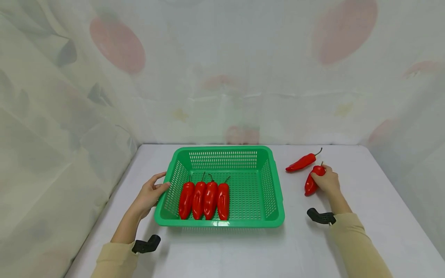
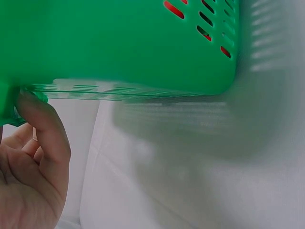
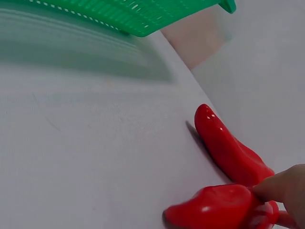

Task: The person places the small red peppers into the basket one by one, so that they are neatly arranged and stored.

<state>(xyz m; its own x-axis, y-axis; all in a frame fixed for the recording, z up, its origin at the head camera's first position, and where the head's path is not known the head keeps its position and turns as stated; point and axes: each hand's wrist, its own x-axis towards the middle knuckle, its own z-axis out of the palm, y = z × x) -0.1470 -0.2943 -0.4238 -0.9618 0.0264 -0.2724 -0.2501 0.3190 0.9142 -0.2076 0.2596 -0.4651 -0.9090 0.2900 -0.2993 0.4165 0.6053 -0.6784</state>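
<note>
The green plastic basket (image 1: 219, 223), a rectangular one with slotted walls and a perforated floor, stands on the white worktop (image 1: 222, 256). Inside it, filling much of the left half of its floor, four glossy red chili peppers (image 1: 198, 201) lie side by side in a row, stems toward the basket's far wall and tips toward its near wall. The left hand (image 1: 147, 197) grips the basket's left rim, thumb over the top and fingers bent beneath the edge. To the right of the basket, well apart from it, the right hand (image 1: 328, 181) pinches another red chili pepper, the held pepper (image 1: 310, 186), near its stem end between thumb and fingers; its tip points toward the near side, and whether it touches the worktop cannot be told. Just beyond that one, nearer to the basket's far right corner, a slimmer red pepper (image 1: 301, 162) lies on the worktop at a slant, its curved green stem directed away from the basket. Each wrist, one either side of the basket, carries a black camera (image 1: 320, 217) by a beige sleeve (image 1: 356, 243).
</note>
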